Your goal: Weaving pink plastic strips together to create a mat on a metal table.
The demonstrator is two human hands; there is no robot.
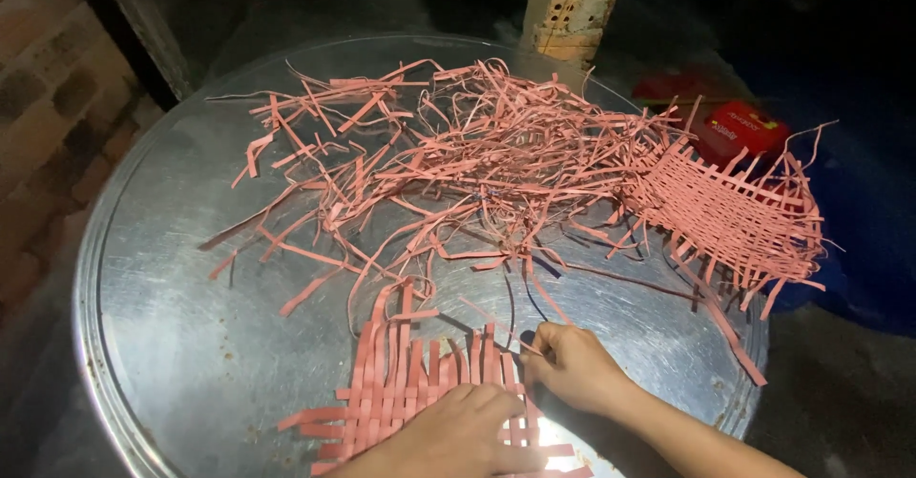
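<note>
Right hand [572, 368]: fingers curled narrow, tips pinched on a thin pink strip [496, 321] at the upper right edge of the small weave [410, 392]; the strip runs up and left from the fingertips toward the loose pile. Left hand [458, 435]: laid flat, palm down, fingers together and pointing right, pressing on the lower part of the same weave; whether it grips any strip cannot be told. Small weave: flat mat of pink strips crossed over and under, lying at the near edge of the tray [172, 278], directly under both hands, with unwoven strip ends standing out at its top and left sides. Loose pile [458, 163]: large tangle of pink strips, some broad, some thread-thin, spread across the middle and far half of the tray, its nearest strands reaching down to the small weave. Larger weave [725, 216]: second pink woven panel, more open in mesh, lying at the right rim of the tray and overhanging it, touching the right side of the pile, well apart from the hands. Tray: round, grey metal, scuffed, with raised rim. Red box [744, 130]: just behind the larger weave, off the tray. Brick pillar [572, 6]: beyond the far rim. Brick wall [48, 106]: at left. Surroundings dark.
</note>
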